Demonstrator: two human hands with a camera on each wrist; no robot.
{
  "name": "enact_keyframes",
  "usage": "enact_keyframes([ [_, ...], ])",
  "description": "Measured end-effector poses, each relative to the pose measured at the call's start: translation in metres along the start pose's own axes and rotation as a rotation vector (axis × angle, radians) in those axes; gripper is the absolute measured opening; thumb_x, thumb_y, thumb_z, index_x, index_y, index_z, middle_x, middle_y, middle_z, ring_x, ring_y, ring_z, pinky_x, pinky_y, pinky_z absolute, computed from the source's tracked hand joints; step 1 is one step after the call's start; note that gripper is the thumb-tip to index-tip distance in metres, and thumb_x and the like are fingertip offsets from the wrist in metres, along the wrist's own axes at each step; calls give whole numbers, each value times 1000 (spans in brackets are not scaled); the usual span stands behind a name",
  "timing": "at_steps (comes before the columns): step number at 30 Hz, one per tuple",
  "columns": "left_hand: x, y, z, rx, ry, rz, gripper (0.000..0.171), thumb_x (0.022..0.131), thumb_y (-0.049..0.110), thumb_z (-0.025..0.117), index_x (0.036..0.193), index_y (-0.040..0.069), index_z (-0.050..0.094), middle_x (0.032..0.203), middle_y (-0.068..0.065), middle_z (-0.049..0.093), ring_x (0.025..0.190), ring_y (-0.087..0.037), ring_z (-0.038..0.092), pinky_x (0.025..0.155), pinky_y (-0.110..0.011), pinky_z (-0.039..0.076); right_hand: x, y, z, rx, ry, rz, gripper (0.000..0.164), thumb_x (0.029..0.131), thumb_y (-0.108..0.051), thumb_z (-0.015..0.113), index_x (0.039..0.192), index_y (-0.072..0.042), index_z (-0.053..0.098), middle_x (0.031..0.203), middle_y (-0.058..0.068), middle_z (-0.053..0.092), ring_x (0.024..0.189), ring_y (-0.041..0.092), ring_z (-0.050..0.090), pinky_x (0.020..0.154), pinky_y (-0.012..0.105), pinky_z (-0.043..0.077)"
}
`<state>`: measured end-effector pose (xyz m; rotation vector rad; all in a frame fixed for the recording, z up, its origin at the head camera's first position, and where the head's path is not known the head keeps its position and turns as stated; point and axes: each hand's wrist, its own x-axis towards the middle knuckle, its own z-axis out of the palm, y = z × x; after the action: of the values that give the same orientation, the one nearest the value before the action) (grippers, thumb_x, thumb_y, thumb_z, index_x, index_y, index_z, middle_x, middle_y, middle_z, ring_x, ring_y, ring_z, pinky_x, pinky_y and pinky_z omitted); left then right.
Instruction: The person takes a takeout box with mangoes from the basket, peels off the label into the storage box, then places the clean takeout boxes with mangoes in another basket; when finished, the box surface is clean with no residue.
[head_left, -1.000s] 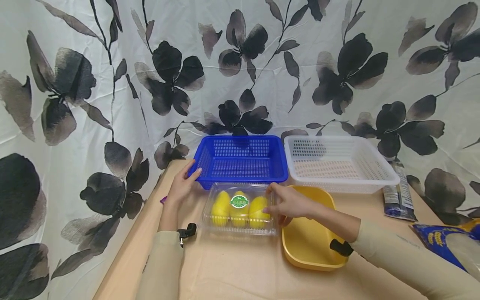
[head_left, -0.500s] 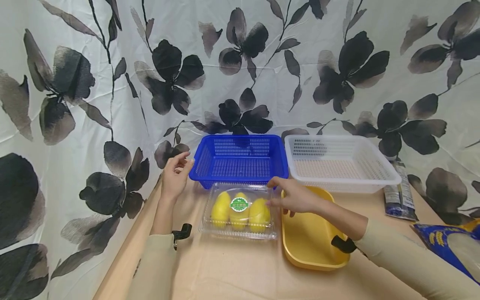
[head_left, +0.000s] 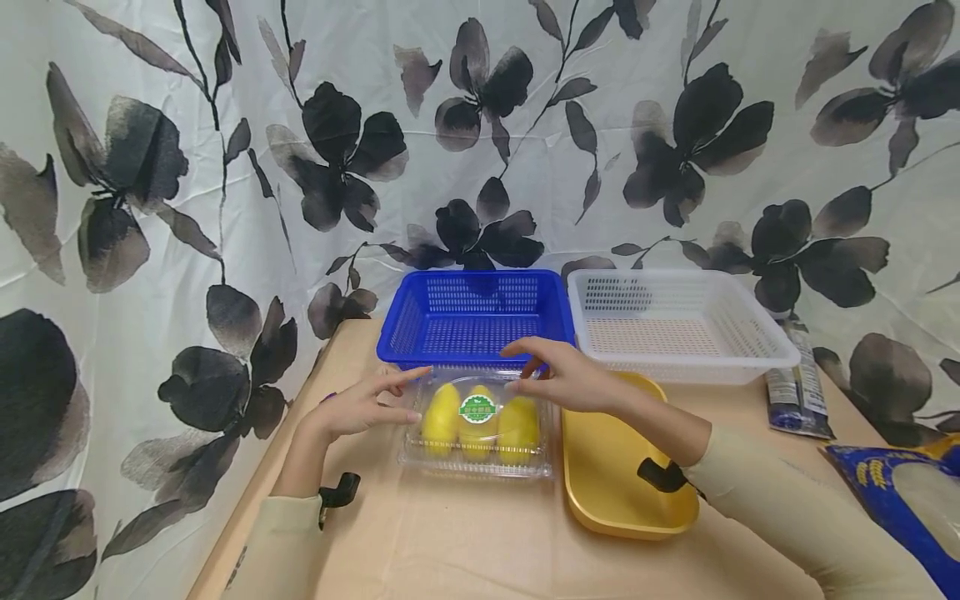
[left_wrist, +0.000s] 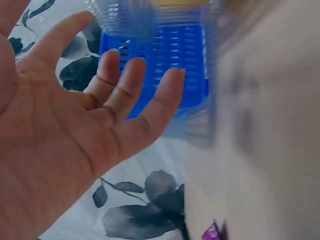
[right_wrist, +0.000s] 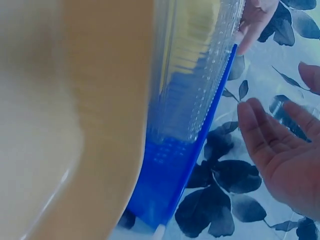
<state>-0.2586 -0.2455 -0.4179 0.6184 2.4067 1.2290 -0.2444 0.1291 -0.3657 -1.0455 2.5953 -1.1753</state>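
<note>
A clear plastic clamshell box (head_left: 480,465) with a green and white label holds three yellow mangoes (head_left: 517,429) in front of the blue basket (head_left: 480,333). At its left side is my left hand (head_left: 358,407), index finger and thumb extended toward the edge, the other fingers loosely bent in the left wrist view. My right hand (head_left: 562,373) hovers over the box's back right corner with fingers spread and relaxed, gripping nothing. In the right wrist view its palm (right_wrist: 295,170) shows apart from the box.
A yellow tub (head_left: 622,500) stands directly right of the box. Behind it is a white basket (head_left: 682,333). A dark packet (head_left: 798,392) and a blue bag (head_left: 892,492) lie at the right. Small purple item (left_wrist: 212,232) on the table's left. Floral cloth (head_left: 480,125) hangs behind.
My left hand let go of the blue basket's left rim, lifted away, then came down to the box's left side. My right hand shifted slightly left and up over the box.
</note>
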Motion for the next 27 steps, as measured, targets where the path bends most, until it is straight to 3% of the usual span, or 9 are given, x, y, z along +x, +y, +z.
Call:
enact_keyframes([
  [5,6,-12,5,-46,-46,10,80,90,35,82,159,39,42,167,-11,24,151,-45,29,118,-75,28,14,1,9,78,-53,-46,46,98,-26,74,141,-16,61,141,3,64,108,15,69,95,39,60],
  [12,13,-24,12,-139,-113,41,83,94,28,78,161,45,32,175,8,15,161,-42,9,124,-73,14,29,12,17,146,-78,-46,46,97,-19,76,140,-12,63,139,8,65,106,18,66,96,43,59],
  [16,15,-25,15,-163,-120,48,85,93,25,78,161,48,32,174,12,14,162,-39,5,125,-72,12,35,18,22,147,-117,-31,49,95,-17,77,141,-9,62,139,14,64,103,21,64,96,46,58],
  [22,17,-26,17,-166,-127,57,87,92,25,80,162,45,31,174,12,15,163,-35,4,126,-70,13,38,19,34,14,-218,-27,48,94,-25,79,138,-9,66,123,15,65,99,24,58,85,31,54],
  [27,18,-26,16,-148,-127,66,87,91,26,80,161,45,32,174,11,16,163,-33,5,126,-68,15,42,17,44,-85,-244,-39,44,94,-26,79,133,-8,69,108,15,60,88,19,53,73,25,46],
])
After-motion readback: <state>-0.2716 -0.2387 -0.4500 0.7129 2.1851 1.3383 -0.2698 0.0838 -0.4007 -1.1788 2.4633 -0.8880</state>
